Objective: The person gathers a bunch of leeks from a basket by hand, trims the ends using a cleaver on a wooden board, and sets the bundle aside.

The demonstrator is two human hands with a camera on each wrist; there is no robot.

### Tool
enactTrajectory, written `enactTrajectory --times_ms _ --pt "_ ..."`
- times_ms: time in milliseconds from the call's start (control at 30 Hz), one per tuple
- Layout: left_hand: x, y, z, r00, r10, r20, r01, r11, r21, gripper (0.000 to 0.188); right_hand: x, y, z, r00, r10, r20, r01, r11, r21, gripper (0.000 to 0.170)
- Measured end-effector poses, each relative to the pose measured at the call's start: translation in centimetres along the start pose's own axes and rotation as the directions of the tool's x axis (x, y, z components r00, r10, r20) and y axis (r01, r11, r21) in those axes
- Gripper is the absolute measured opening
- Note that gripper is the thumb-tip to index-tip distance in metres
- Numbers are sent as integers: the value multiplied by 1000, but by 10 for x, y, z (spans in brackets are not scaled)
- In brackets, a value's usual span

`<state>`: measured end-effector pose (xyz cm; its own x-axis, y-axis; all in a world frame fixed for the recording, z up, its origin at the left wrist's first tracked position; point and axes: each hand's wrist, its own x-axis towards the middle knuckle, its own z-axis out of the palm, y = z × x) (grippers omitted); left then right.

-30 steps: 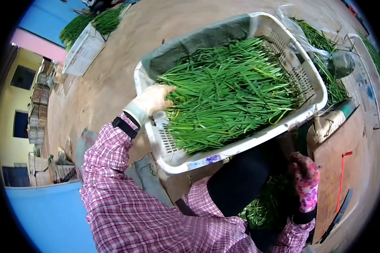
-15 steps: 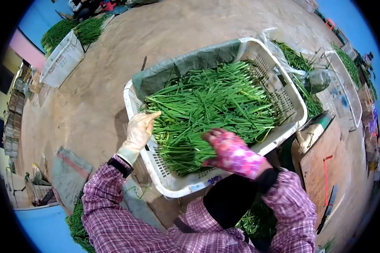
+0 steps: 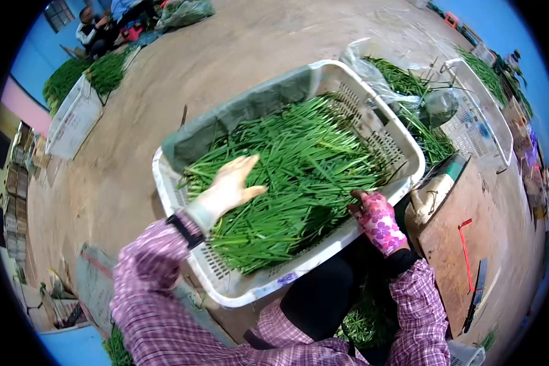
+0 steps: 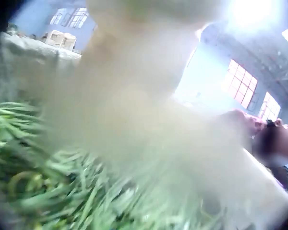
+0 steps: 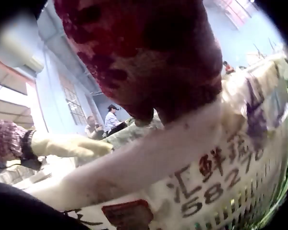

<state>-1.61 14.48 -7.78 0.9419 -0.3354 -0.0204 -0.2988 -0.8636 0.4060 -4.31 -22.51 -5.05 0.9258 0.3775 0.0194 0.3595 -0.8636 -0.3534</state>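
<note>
A white plastic crate (image 3: 244,297), lined along its far side with dark green cloth, holds a thick layer of long green chives (image 3: 299,165). The left hand (image 3: 226,189), in a cream glove, is over the left part of the chives with fingers extended and thumb apart. In the left wrist view that glove (image 4: 134,110) is a blur above the leaves. The right hand (image 3: 378,222), in a pink flowered glove, is at the crate's near right rim, fingers reaching inward. In the right wrist view its fingertips (image 5: 144,117) overlap the printed crate wall (image 5: 216,177).
Beside the crate on the right are a clear plastic bag (image 3: 439,107), more chives and another white crate (image 3: 500,146). A wooden board (image 3: 470,244) carries a red strip and a dark blade-like strip. More chives lie by the knee (image 3: 317,299). A person (image 3: 94,30) sits at far left.
The right hand rose from beside the knee onto the chives, then drew back right to the rim. The left hand moved from the left rim inward over the chives. The head view has shifted.
</note>
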Motion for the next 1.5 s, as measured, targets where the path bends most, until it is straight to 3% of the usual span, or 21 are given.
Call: enactTrajectory --times_ms 67,100,200,267,367,400,467,533,567,667,700,733,800,867,900,933,1000,1100,1200,1367,1500 --pt "75 27 9 993 -69 96 76 995 -66 100 -2 22 28 990 -38 -136 63 982 180 28" --pt "116 24 23 990 -89 106 95 994 -52 106 -4 16 23 990 -95 -104 94 995 -17 21" --pt "220 6 63 939 -305 161 286 949 132 125 0 7 23 992 -33 -125 31 999 -24 15" --pt "253 -3 78 875 -450 178 432 892 134 135 2 4 12 997 -18 -76 15 999 -37 15" --pt "275 -16 96 795 -537 282 527 842 117 139 3 7 12 997 -16 -73 14 1000 -22 18" --pt "274 -2 88 810 -550 206 512 833 210 122 3 7 11 997 -17 -77 16 1000 -15 18" --pt "283 3 85 818 -528 230 501 849 169 95 5 7 10 998 -17 -60 17 1000 5 20" --pt "285 23 88 848 -464 256 399 877 270 74 5 7 6 999 -14 -47 15 1000 10 20" --pt "287 32 81 824 -453 339 326 870 369 80 6 7 8 999 -15 -33 15 1000 11 20" --pt "277 20 82 909 -396 131 344 890 299 92 6 9 7 1000 -19 -24 19 1000 6 20" --pt "282 -1 92 868 -426 255 422 904 74 105 5 8 9 999 -23 -33 24 1000 16 20" --pt "276 -3 96 879 -421 223 438 898 -33 112 5 8 9 999 -30 -42 31 999 25 19" --pt "276 -3 93 847 -450 281 470 883 -3 110 6 7 8 1000 -20 -19 20 1000 1 19" --pt "275 6 88 843 -470 262 478 878 35 96 5 6 9 999 -17 -36 17 1000 4 18" --pt "268 17 86 874 -431 223 431 901 52 75 5 7 11 997 -23 -68 24 1000 16 17" --pt "253 39 81 916 -356 182 334 932 142 53 5 7 12 995 -30 -95 33 999 31 16" --pt "228 72 117 974 -227 -9 210 882 422 41 6 5 9 998 -15 -65 16 1000 17 16" --pt "196 125 161 997 -10 -78 63 699 712 54 5 5 12 996 -13 -92 15 1000 19 16" --pt "208 149 185 997 -80 2 64 809 584 49 5 4 11 999 -18 -41 17 999 -27 17" --pt "216 129 199 981 -102 -168 182 795 579 44 3 3 16 991 -22 -129 19 1000 -21 17" --pt "220 110 156 984 -176 -9 157 852 500 55 2 5 10 998 -5 -62 4 1000 -13 17"
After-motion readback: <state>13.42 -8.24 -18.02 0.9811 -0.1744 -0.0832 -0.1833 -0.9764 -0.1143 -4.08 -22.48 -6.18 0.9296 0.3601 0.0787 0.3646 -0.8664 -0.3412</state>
